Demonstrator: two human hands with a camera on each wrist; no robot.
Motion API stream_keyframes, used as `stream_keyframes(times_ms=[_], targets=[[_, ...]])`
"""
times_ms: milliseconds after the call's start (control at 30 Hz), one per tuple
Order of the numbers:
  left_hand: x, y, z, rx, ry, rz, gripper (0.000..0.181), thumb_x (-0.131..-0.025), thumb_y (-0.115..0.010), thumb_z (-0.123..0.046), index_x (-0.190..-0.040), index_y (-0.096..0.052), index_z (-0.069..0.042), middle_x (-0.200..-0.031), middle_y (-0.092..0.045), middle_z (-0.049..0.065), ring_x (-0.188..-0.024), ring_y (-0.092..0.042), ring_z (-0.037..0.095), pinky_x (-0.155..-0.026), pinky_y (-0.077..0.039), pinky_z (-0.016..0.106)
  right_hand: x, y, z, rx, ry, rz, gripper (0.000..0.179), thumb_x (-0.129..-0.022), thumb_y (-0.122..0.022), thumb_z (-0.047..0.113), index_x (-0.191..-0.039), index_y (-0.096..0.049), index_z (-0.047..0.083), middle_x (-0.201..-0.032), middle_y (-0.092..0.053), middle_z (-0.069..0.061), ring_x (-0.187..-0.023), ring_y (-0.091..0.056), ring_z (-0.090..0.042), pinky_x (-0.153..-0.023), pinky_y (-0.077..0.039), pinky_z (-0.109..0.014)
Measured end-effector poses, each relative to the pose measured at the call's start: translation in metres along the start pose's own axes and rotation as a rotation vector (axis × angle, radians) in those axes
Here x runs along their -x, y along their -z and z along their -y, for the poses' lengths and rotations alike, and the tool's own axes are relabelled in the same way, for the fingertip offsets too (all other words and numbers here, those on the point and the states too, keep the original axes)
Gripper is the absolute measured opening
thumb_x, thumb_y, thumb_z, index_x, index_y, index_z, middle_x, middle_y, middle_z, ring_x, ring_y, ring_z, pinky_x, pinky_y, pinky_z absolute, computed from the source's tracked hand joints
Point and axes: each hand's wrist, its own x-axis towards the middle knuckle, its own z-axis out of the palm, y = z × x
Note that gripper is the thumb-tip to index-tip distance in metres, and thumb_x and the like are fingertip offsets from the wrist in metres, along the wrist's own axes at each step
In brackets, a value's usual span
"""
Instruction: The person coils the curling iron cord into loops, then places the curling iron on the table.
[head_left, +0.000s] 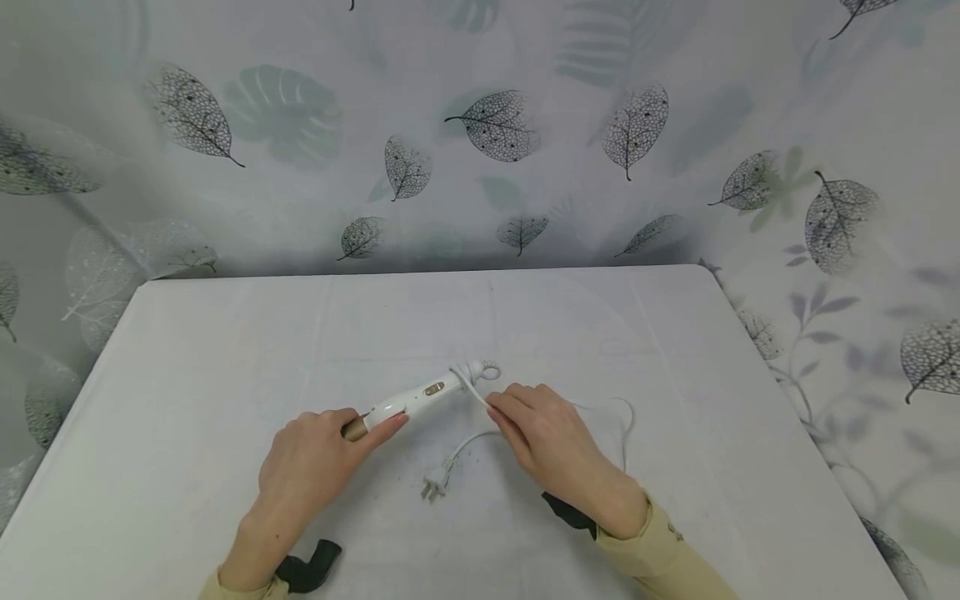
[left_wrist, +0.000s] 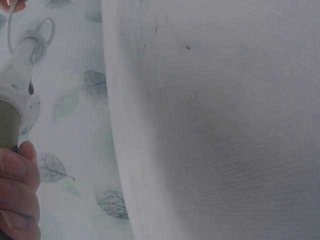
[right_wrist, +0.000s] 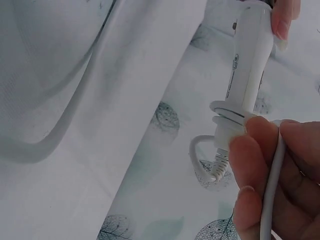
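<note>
The white curling iron (head_left: 408, 403) lies between the two hands, apparently held up off the table, since the patterned cloth shows behind it in both wrist views. Its long axis runs on a slant in the head view: the gold barrel end is low and to the left, the cord end farther from the person and to the right. An oval gold switch (head_left: 434, 388) sits on the handle.

Around the cord end go tight turns of the white power cord (right_wrist: 272, 190), and just past them the ribbed strain relief (right_wrist: 220, 162) bends into a small loop. That end is the key relation: it lies just beyond the fingertips of the right hand (head_left: 558, 446), up and to the left of them, and the right hand is the nearer one. The right hand pinches the cord between thumb and fingers (it has the cord alone, not the handle). The left hand (head_left: 311, 458) grips the opposite, barrel end, its thumb stretched along the body.

Farther out, the plug (head_left: 432, 487) rests on the white-covered table (head_left: 225, 350), between the hands and nearer the person; slack cord curves beyond the right wrist. Leaf-print cloth (head_left: 495, 200) hangs behind.
</note>
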Motion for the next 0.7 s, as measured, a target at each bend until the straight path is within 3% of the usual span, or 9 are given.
stream_keyframes(times_ms=[400,567,700], targets=[[-0.0002,0.0024,0.0000,-0.005,-0.030,-0.062,0.057,-0.087,-0.066,-0.064,-0.060,-0.048,-0.016,-0.053,-0.032,-0.005,-0.046,-0.035,0.012,-0.044,-0.029,0.027,0.0001,0.0025,0.0003,-0.072,-0.006,0.098,0.023,-0.088,-0.070,-0.005,-0.109,-0.073,0.005,-0.092,-0.068,0.000,-0.075,-0.062,-0.011,-0.067,-0.052,-0.023],[-0.0003,0.0044,-0.0003,-0.013,-0.037,-0.089,0.057,-0.086,-0.068,-0.063,-0.060,-0.048,-0.016,-0.053,-0.028,-0.006,-0.046,-0.033,0.012,-0.043,-0.027,0.027,0.0008,0.0021,-0.0013,-0.090,-0.053,0.166,0.034,-0.085,-0.067,-0.015,-0.113,-0.073,0.003,-0.093,-0.070,-0.003,-0.080,-0.067,-0.011,-0.070,-0.055,-0.022],[-0.0004,0.0045,0.0001,-0.004,-0.073,-0.136,0.056,-0.085,-0.071,-0.060,-0.059,-0.047,-0.016,-0.053,-0.026,-0.008,-0.045,-0.030,0.009,-0.043,-0.025,0.025,0.0008,0.0003,-0.0033,-0.114,-0.082,0.162,0.041,-0.081,-0.064,-0.021,-0.114,-0.073,0.002,-0.092,-0.070,-0.004,-0.079,-0.068,-0.012,-0.069,-0.054,-0.022]])
